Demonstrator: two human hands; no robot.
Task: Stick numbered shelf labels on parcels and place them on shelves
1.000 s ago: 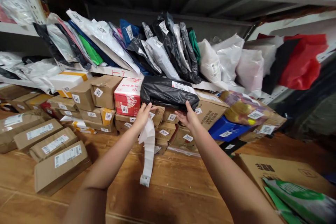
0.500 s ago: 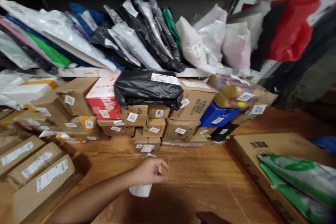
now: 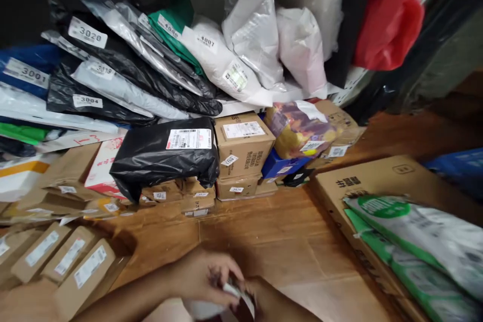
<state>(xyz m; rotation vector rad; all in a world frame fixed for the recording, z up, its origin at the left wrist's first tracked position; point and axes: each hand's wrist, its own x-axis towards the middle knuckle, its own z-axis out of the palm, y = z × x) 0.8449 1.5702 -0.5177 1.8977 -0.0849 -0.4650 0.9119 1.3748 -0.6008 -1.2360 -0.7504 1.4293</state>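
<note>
Low in front of me, my left hand (image 3: 211, 279) is curled closed, its thumb and fingers at a white paper strip (image 3: 231, 290). My right hand (image 3: 264, 298) meets it from the right, closed beside the strip; its fingers are blurred and partly hidden, so what it grips is unclear. A larger pale piece (image 3: 204, 308) shows beneath my left hand. Beyond my hands, a black plastic-wrapped parcel (image 3: 166, 158) with a white label rests on stacked cartons. A brown carton (image 3: 245, 148) stands right beside it.
Labelled bags, such as a white one (image 3: 222, 60), lean along the shelf (image 3: 241, 107). Brown boxes (image 3: 85, 266) line the floor at left. At right lies a flat carton (image 3: 381, 173) with a green-and-white bag (image 3: 418, 231) on it. A blue box (image 3: 283, 165) sits under a patterned parcel.
My right hand has come up to meet my left, which has moved down slightly. The view has turned right and closer to the shelf, so the parcels appear shifted left.
</note>
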